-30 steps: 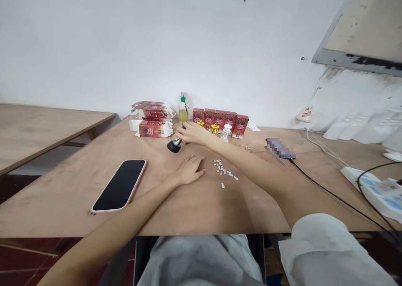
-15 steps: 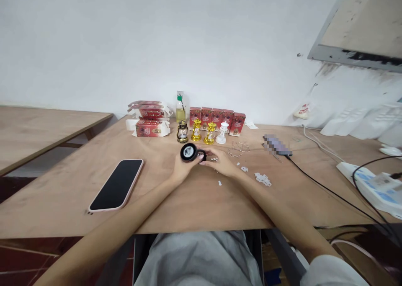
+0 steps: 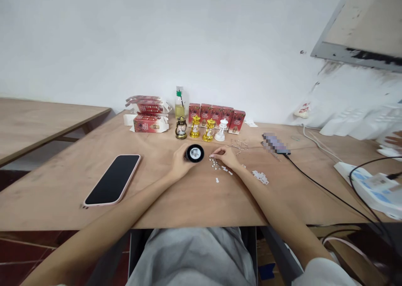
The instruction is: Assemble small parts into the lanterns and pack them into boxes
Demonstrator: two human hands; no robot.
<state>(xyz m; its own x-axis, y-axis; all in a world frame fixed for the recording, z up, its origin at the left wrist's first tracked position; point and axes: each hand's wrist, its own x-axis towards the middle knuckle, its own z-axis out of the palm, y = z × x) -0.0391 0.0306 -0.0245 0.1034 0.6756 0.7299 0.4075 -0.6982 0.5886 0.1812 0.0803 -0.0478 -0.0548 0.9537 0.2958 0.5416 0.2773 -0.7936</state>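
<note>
My left hand is closed around a small black lantern, tipped so that its round base faces me. A pale recess with small parts shows inside the base. My right hand has thumb and fingers pinched together, low over the table at the edge of several small silvery button cells. Whatever lies between those fingertips is too small to make out. Small white plastic tabs are scattered nearby, with a heap of white tabs to the right of my right forearm.
Behind my hands stand a bronze lantern, gold lanterns and a white lantern. Red boxes, opened cartons and a bottle line the wall. A phone lies left; thin wire pieces, another phone and a power strip right.
My right hand has let go of the black lantern and moved right to the button cells. My left hand keeps the lantern, its base now turned more upward.
</note>
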